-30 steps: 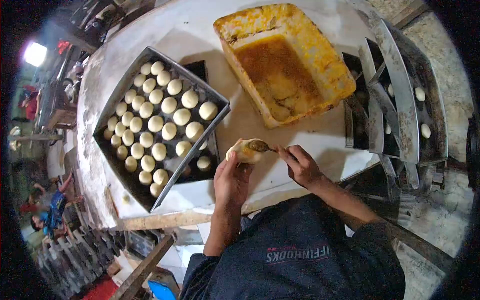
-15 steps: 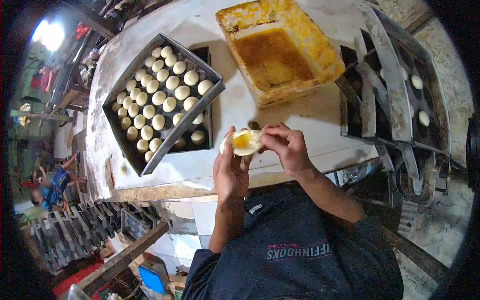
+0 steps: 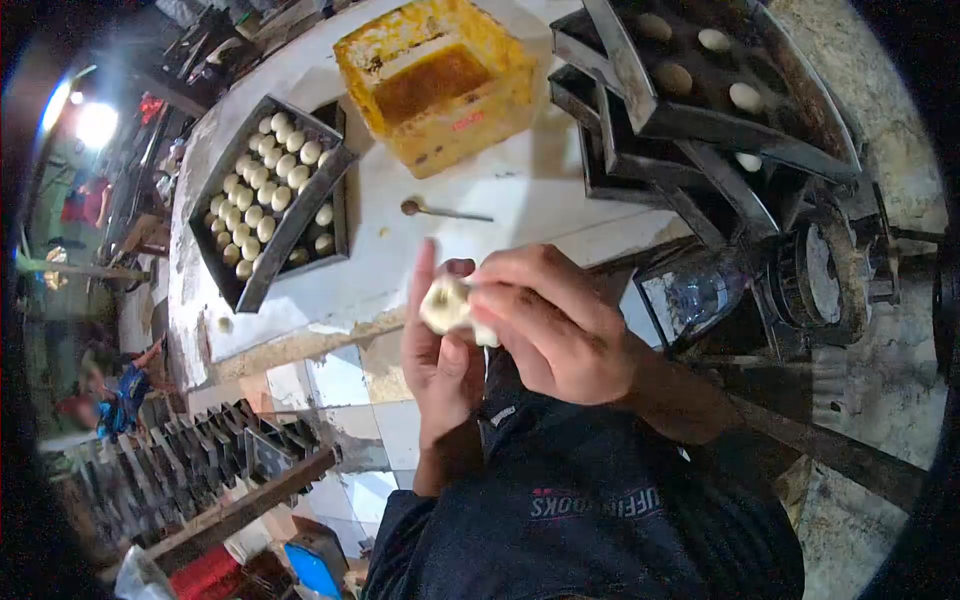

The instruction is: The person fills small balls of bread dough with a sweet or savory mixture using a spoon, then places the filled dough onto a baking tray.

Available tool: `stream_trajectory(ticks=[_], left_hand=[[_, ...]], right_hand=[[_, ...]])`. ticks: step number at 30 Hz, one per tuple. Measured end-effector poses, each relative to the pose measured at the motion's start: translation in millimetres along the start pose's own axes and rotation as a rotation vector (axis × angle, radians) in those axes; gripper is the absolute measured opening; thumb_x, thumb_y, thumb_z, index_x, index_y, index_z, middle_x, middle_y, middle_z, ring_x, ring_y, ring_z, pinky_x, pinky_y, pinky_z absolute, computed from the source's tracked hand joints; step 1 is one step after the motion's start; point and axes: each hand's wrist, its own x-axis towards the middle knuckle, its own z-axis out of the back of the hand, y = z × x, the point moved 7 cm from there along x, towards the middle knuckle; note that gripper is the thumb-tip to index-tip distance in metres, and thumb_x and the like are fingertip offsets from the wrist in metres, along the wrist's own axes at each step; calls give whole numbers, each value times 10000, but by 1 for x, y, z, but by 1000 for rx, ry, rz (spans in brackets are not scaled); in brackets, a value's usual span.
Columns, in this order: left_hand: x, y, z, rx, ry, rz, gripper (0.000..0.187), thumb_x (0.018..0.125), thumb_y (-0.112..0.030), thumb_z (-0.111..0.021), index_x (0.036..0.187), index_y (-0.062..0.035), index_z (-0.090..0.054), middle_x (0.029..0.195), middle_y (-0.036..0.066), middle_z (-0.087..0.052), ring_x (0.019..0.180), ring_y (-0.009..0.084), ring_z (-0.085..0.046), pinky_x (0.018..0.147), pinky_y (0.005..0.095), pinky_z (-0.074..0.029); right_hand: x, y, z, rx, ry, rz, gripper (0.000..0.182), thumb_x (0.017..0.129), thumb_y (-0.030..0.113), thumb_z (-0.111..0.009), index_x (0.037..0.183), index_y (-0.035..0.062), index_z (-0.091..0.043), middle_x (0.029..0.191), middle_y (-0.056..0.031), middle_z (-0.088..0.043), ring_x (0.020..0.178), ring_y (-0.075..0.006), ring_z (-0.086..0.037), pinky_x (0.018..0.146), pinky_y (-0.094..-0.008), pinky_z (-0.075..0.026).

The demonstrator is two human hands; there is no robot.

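A small piece of pale dough (image 3: 444, 306) is between my two hands, its edges drawn up around a hollow. My left hand (image 3: 438, 372) supports it from the left, with the thumb against it and a finger stretched up. From the right, my right hand (image 3: 565, 325) pinches the dough's edge between bent fingers. No yellow filling shows now. Beyond my hands, a spoon (image 3: 450, 213) lies on the white table (image 3: 385, 270). A yellow tub (image 3: 450, 140) with orange-brown filling in it stands further back.
At the left, a dark metal tray (image 3: 300, 222) of round dough balls (image 3: 262, 190) rests tilted on another tray. Stacked trays (image 3: 690, 135) with a few dough balls stand at the right. The table's near edge (image 3: 300, 345) runs just beyond my hands. A person (image 3: 125, 400) is far left.
The dough was spread open with yellow filling showing; now its edges are gathered up. My right hand has come further over it. The view has shifted, revealing the spoon.
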Motion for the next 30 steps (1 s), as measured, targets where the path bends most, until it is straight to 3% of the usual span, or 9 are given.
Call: stream_trajectory(ticks=[4, 8, 11, 14, 17, 18, 21, 25, 30], left_hand=[[-27, -1, -5, 172, -5, -115, 459, 863, -346, -654, 1180, -19, -597, 1328, 205, -433, 1274, 296, -401, 1034, 425, -330], [-48, -23, -26, 842, -104, -522, 230, 933, -283, -557, 980, -58, -566, 1112, 240, -594, 1036, 372, -598, 911, 469, -443], [-49, -27, -28, 1042, -88, -664, 371, 879, -145, -607, 1233, -69, -527, 1150, 243, -552, 1009, 342, -583, 914, 422, -442], [-39, -43, -26, 1486, -7, -501, 620, 793, -114, -643, 1366, -63, -412, 1155, 193, -502, 1046, 285, -532, 928, 393, -425], [-25, -53, -2, 721, -272, -371, 639, 707, -93, -661, 1310, -34, -458, 1134, 128, -449, 1079, 234, -476, 930, 363, -405], [-23, -45, 20, 527, -317, -147, 481, 726, -127, -671, 1181, -15, -557, 1097, 95, -434, 1040, 198, -452, 904, 327, -388], [-5, -58, 40, -51, -124, -255, 219, 890, -258, -610, 977, -57, -608, 1003, 82, -403, 929, 213, -434, 848, 332, -375], [16, -86, 72, 160, -5, -451, 278, 908, -366, -619, 919, -88, -610, 990, 90, -400, 913, 222, -441, 819, 350, -433], [39, -113, 87, 324, -227, -597, 677, 754, -402, -795, 1252, -99, -452, 1064, 116, -398, 909, 200, -459, 737, 344, -547]], right_hand=[[-16, -6, 20, 208, 160, -298, 245, 777, 113, -754, 974, -3, -667, 888, -89, -607, 674, -171, -604, 593, -286, -500], [-38, -18, 8, 521, 240, -525, 261, 802, 156, -757, 982, -12, -671, 822, -75, -625, 612, -92, -592, 517, -221, -467], [-18, 5, 14, 328, 246, -149, 288, 738, 104, -792, 958, -29, -661, 869, -115, -640, 737, -185, -656, 640, -253, -526], [-6, 20, -5, 288, 262, -189, 297, 693, 112, -815, 933, -1, -681, 883, -105, -664, 808, -226, -665, 665, -321, -541], [6, 19, -29, 340, 239, -62, 297, 712, 124, -767, 979, 35, -670, 875, -88, -622, 800, -264, -635, 720, -360, -523], [14, 19, -35, 351, 256, -45, 278, 711, 129, -784, 953, 39, -680, 875, -86, -623, 774, -231, -642, 690, -336, -526], [38, 12, -58, 424, 308, -288, 239, 711, 137, -803, 900, 43, -691, 863, -76, -641, 730, -180, -643, 641, -301, -517], [37, 7, -108, 723, 357, -464, 217, 709, 100, -803, 891, 41, -701, 849, -79, -662, 719, -161, -652, 637, -278, -523], [59, 41, -121, 348, 189, -29, 353, 731, -24, -730, 1077, 15, -668, 1073, -120, -656, 956, -267, -674, 791, -353, -562]])
